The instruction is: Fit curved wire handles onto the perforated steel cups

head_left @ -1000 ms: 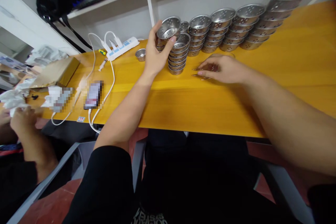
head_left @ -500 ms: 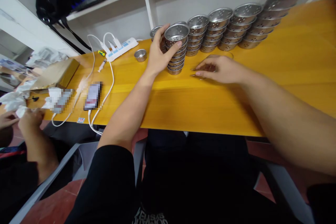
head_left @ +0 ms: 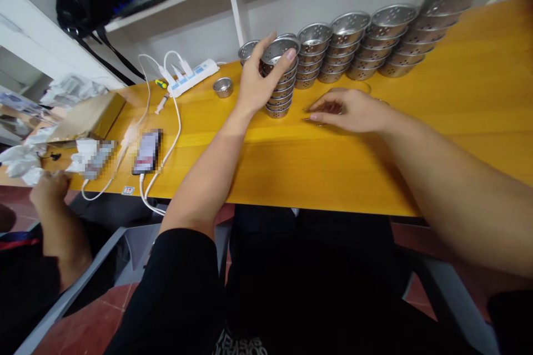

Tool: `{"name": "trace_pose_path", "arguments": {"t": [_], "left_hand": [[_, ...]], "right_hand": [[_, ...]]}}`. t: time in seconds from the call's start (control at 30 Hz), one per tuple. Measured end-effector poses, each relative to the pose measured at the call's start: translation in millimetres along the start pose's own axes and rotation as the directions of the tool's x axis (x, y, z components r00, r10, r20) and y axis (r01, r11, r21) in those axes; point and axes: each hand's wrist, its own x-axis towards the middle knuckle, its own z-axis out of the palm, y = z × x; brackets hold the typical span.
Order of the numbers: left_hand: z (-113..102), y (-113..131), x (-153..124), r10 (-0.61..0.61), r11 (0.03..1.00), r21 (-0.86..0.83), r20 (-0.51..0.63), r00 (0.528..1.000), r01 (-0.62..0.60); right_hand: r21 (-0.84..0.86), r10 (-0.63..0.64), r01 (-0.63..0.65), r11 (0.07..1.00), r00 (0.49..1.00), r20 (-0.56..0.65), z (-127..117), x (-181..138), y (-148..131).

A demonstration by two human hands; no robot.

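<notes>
My left hand is around the top of a stack of perforated metal cups, thumb on the near side of the upper rim and a finger reaching up behind it. The other fingers are hidden behind the stack. My right hand rests low over the table, right of that stack. It is closed on a thin metal tool with two slim tips pointing left, like tongs; most of it is hidden by the fingers. Further stacks of perforated cups stand in a row behind and to the right.
A small metal cup stands alone on the yellow table. Left of it are a power strip with white cables, a syringe and a phone. A cardboard box lies farther left, near another person's hand.
My left hand has shifted slightly right, its thumb higher on the cup's rim. My right hand has stayed in place. At far left, one of the other person's hands has gone out of view.
</notes>
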Motion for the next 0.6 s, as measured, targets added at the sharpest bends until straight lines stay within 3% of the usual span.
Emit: {"name": "trace_pose_path", "arguments": {"t": [0.2,0.33,0.47,0.6], "left_hand": [[-3,10,-3,-0.034,0.999,0.003,-0.005,0.999,0.034],[-3,16,-7,-0.022,0.999,-0.039,-0.135,0.991,0.017],[11,2,-20,0.019,0.999,-0.034,-0.230,0.973,-0.028],[28,-15,-44,0.005,0.999,-0.035,-0.145,0.989,-0.010]], "right_hand": [[0.006,-0.020,0.019,1.000,1.000,0.013,2,0,-4],[0.005,-0.042,0.042,0.999,0.999,-0.004,5,1,-1],[-0.006,-0.037,0.037,0.999,0.999,-0.026,5,2,5],[-0.022,-0.031,0.030,0.999,0.999,-0.029,5,1,9]]}}
